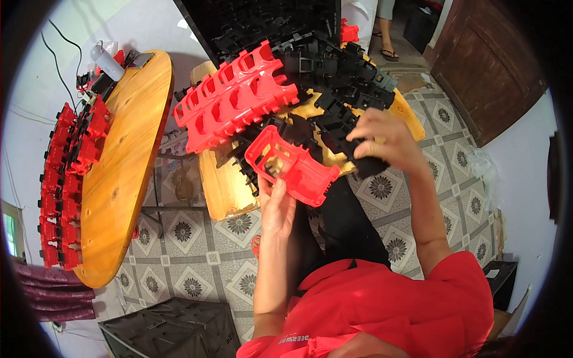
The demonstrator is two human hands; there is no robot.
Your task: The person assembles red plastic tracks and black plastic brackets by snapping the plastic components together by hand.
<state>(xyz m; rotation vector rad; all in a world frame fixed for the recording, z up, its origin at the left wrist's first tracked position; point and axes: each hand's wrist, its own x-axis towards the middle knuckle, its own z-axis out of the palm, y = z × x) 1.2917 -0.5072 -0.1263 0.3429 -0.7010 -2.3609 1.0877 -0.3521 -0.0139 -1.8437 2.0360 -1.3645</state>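
My left hand [278, 206] grips a red plastic housing [292, 167] from below, with the thumb on its near edge. The housing has a large square opening at one end and a tray-like half at the other. To the right, my right hand [385, 140] is slightly blurred, its fingers curled on a black plastic part [340, 126] at the pile's near edge. A heap of similar black parts [322, 62] covers much of the wooden table [230, 194]. A joined row of red housings [236, 98] lies on the left of the heap.
A large black crate [262, 24] stands tilted behind the heap. On the left, an oval wooden table [128, 161] carries rows of red-and-black assemblies [59, 191] and a grey bottle [107, 61]. Another black crate [173, 328] sits on the tiled floor. Someone's sandalled foot [389, 52] shows near the doorway.
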